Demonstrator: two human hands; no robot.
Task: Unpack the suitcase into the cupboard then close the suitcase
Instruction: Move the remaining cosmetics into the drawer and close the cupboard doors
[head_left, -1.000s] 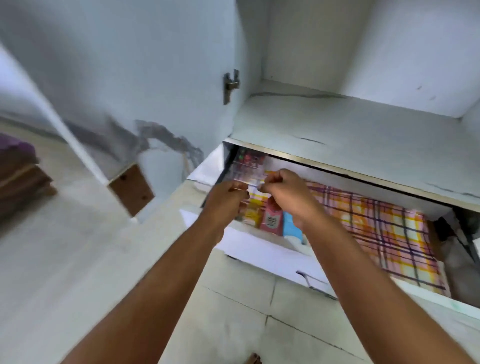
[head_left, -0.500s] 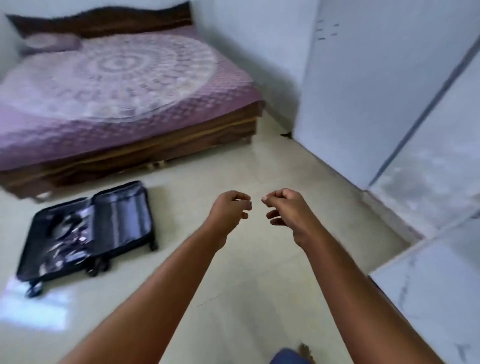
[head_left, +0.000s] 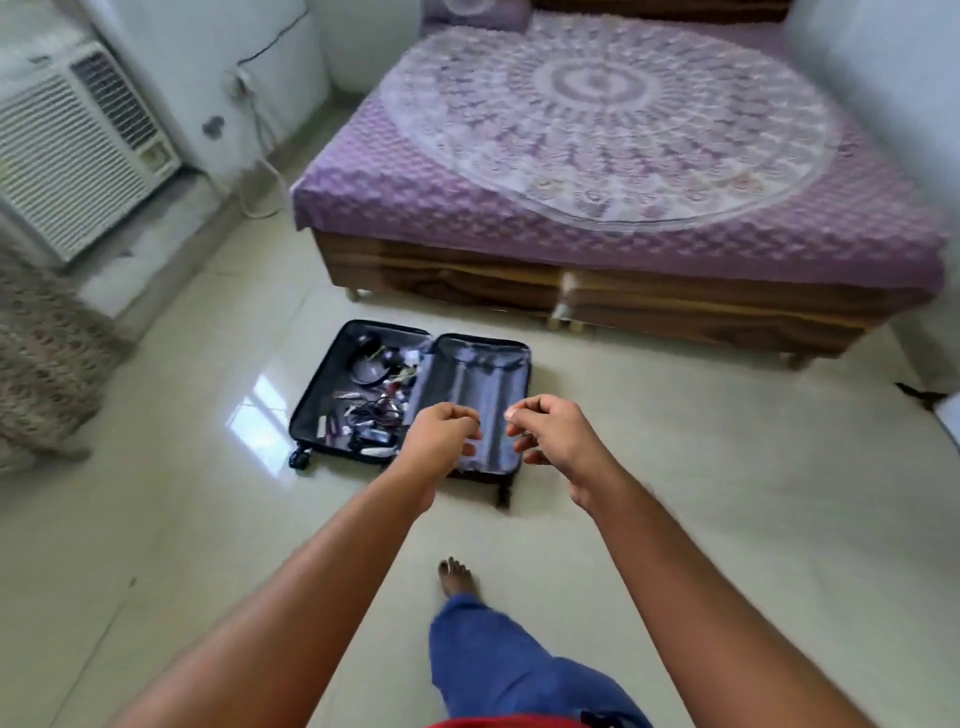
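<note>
A black suitcase lies open flat on the tiled floor in front of the bed. Its left half holds several small items and cables; its right half shows only grey lining. My left hand and my right hand hover side by side in the air in front of the suitcase, fingers loosely curled, holding nothing. The cupboard is out of view.
A bed with a purple patterned cover stands behind the suitcase. An air-conditioner unit sits at the far left by the wall. My blue-trousered leg and bare foot step forward on the pale floor.
One second ago both hands held a clear packet at the cupboard drawer. They let go, and the view has swung round from the cupboard to face the suitcase and bed.
</note>
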